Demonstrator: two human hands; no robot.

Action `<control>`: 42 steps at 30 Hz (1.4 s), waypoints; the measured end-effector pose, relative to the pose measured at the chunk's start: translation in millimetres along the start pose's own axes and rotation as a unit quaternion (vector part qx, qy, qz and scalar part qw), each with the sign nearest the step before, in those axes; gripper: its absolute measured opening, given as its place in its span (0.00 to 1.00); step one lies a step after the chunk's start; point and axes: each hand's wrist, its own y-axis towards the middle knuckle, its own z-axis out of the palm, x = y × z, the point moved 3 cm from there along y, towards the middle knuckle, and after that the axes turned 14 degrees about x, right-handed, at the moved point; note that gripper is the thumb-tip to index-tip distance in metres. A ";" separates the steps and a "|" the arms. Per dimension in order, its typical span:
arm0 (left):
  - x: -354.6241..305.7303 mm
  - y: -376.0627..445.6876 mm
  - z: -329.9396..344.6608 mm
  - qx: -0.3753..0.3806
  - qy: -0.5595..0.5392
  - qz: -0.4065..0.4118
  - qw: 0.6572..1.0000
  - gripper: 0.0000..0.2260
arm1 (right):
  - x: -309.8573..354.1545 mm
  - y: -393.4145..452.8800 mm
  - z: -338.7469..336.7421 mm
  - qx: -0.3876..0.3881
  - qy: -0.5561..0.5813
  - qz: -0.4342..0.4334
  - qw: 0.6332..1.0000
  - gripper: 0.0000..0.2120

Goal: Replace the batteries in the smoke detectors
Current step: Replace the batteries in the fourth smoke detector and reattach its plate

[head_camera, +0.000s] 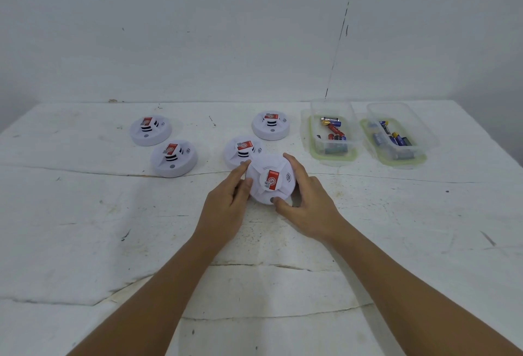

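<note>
Both hands, left (pixel 226 200) and right (pixel 307 203), gripped the nearest smoke detector (pixel 270 179) by its rim at mid-table (four others lay behind); it looked light, rigid, slick plastic, best held at the edges

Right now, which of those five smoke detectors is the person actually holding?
The nearest smoke detector, at the table's middle. The left hand and right hand grip its sides. The other four sit untouched behind it.
</note>
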 end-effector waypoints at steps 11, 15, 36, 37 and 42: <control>1.0 -0.4 -0.5 -0.003 0.009 0.004 1.000 0.19 | -2.4 1.7 0.2 -0.004 -0.006 -0.001 1.000 0.39; 1.1 -0.2 -0.1 -0.001 0.008 0.003 1.000 0.20 | -3.1 0.8 -0.6 -0.001 -0.008 -0.001 1.000 0.39; 1.4 -0.4 0.0 -0.003 0.003 0.005 1.000 0.19 | -2.0 1.0 2.4 0.010 -0.003 0.017 1.000 0.41; 1.5 -0.5 0.0 -0.002 0.002 0.005 1.000 0.19 | -1.7 1.2 2.3 0.011 -0.002 0.013 1.000 0.40; 2.7 0.1 0.4 -0.001 0.006 0.004 1.000 0.20 | -2.0 0.3 1.3 0.009 0.000 0.007 1.000 0.40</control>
